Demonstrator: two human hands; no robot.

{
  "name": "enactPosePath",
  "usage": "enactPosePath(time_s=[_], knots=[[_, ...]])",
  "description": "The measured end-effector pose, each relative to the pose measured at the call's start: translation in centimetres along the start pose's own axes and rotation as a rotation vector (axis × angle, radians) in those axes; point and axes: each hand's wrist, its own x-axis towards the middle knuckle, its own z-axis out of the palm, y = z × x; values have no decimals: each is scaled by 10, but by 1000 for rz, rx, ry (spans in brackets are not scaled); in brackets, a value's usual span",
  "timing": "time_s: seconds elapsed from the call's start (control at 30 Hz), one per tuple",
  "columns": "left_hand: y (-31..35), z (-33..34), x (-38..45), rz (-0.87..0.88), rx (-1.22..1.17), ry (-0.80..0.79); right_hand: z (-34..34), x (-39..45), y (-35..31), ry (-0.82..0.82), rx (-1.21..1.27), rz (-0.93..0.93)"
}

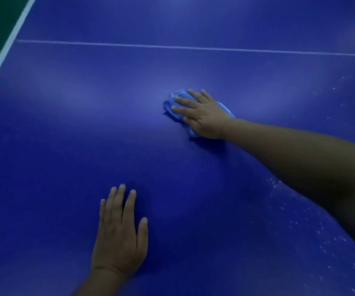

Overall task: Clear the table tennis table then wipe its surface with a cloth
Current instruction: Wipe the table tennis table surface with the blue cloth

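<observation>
Across a smooth blue table tennis table [65, 146], wiping is underway: the right hand [204, 118] presses flat on a crumpled blue cloth [170, 104] mid-table, left hand [119, 238] rests flat nearer, pale specks [300, 227] at right likely next.

My blue cloth [175, 104] lies bunched on the blue tabletop [87, 146], near its middle, pressed flat under my right hand [202, 116]. White specks dot the tabletop's right side.

Right hand [202, 116] flat on a crumpled blue cloth [173, 103], left hand [119, 233] flat on the blue table [65, 146].
</observation>
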Motion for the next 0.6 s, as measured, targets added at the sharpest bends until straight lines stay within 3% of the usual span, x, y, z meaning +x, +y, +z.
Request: enactPosePath(time_s=[0.13,0.2,0.23,0.37,0.43,0.5,0.6], knots=[[-1,0,-2,45,22,2,2,-37,-37,-110,-46,-586],[-1,-1,-2,55,21,-1,3,-74,-25,-168,-63,-670],[-1,-1,-1,67,19,2,2,-89,-8,-151,-82,-588],[-3,0,-2,137,28,-10,-13,-136,67,-22,-25,128],[-4,-1,-2,179,15,-33,-14,-148,75,6,-34,304],[-4,-1,-1,197,16,-53,-8,-154,65,55,-51,297],[-3,-2,-2,188,34,-91,0,-188,37,-19,-51,29]])
